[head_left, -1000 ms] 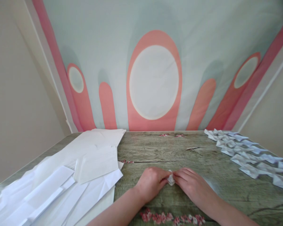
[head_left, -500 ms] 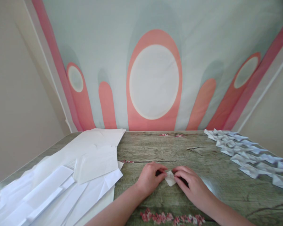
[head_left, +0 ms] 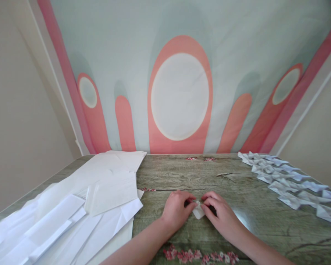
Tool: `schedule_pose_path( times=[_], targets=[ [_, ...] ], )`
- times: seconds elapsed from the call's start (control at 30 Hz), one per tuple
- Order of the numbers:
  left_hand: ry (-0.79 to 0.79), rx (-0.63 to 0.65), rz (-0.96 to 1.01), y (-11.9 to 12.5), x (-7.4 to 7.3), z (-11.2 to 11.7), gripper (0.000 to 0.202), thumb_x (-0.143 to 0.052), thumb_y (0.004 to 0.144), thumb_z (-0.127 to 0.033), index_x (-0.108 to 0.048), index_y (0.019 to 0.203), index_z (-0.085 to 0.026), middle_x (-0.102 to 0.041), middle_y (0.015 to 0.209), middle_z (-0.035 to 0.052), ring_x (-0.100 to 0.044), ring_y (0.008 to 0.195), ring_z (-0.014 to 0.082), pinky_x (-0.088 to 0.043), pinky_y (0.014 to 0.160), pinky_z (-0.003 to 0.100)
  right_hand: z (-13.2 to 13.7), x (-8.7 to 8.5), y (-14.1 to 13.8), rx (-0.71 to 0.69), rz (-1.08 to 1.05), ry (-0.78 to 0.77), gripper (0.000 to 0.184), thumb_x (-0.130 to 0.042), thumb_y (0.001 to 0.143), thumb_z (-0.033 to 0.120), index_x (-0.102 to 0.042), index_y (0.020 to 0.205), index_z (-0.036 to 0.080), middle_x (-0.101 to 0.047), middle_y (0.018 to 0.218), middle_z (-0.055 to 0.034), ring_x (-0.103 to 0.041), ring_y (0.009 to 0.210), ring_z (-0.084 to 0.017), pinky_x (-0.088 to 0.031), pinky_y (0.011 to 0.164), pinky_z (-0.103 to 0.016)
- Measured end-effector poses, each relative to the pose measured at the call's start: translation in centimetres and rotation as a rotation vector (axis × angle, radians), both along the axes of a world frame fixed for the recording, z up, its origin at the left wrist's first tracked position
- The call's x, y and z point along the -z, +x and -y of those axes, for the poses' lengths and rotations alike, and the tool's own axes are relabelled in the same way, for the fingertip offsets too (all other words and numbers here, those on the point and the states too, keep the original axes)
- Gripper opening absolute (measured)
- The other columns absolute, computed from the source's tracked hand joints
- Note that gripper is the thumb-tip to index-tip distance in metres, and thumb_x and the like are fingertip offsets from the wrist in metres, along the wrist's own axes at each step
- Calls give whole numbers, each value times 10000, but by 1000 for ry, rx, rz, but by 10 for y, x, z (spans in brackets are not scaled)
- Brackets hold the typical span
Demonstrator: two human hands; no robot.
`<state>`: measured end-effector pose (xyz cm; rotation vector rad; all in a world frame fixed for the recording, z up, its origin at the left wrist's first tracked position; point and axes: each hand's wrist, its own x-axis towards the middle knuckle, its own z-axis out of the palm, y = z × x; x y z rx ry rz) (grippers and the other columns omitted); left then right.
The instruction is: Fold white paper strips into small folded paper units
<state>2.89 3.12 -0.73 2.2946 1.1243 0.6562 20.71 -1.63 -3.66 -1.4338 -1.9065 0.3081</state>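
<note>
A small folded piece of white paper (head_left: 198, 212) lies between my two hands, low over the wood-patterned table. My left hand (head_left: 178, 207) pinches its left side between thumb and fingers. From the other side, my right hand (head_left: 217, 209) grips the paper's right edge, fingers bent over the top and thumb below. The fingertips hide the paper's upper corners. Its lower point faces me.
Loose white sheets and folded strips (head_left: 99, 206) pile up on the table's left. Rows of small folded white paper pieces (head_left: 289, 180) stand along the right. Behind the wood-grain table (head_left: 182, 173) hangs a pink and pale-green printed backdrop (head_left: 179, 95).
My right hand has shifted slightly left, closer to my left hand, and its fingers have moved on the paper. The paper's top now looks more bunched between the fingertips.
</note>
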Motion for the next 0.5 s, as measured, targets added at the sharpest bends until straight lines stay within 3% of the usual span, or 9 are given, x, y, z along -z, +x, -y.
schedule_pose_path(
  times=[0.5],
  targets=[
    [145, 33, -106, 2, -2, 3, 120, -556, 837, -255, -667, 869, -224, -631, 832, 17, -560, 823, 173, -408, 755, 260, 0, 0, -3, 120, 167, -32, 189, -483, 844, 261, -545, 676, 199, -556, 916, -65, -520, 875, -220, -405, 776, -369]
  ],
)
